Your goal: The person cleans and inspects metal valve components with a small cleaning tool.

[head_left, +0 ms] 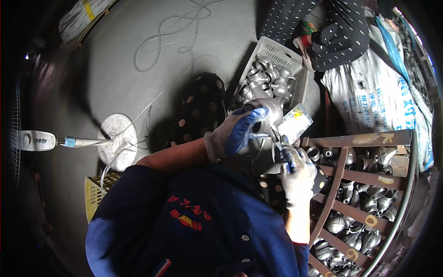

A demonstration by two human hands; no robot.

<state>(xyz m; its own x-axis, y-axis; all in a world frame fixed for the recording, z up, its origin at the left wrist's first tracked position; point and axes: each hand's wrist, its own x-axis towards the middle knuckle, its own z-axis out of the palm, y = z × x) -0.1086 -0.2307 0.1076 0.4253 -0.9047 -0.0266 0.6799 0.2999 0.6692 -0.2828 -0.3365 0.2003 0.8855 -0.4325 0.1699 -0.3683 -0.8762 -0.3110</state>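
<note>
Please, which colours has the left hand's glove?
The left glove is white and blue, head view.

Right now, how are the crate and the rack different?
The crate is pale grey; the rack is brown. The crate has slotted walls, while the rack has thick bars with wide gaps. The crate sits ahead, the rack to the right. Both have metal parts inside.

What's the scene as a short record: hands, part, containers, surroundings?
left hand: blue-and-white glove, at the left side of a grey metal part; exact grip unclear
right hand: blue-and-white glove, fingers curled just below the part; what they pinch is too small to tell
crate: grey plastic, holding similar metal parts
right side: brown barred frame, more metal parts showing between bars
left side: pedestal stand with round pale base
co-worker: dark patterned trousers, beyond crate
</note>
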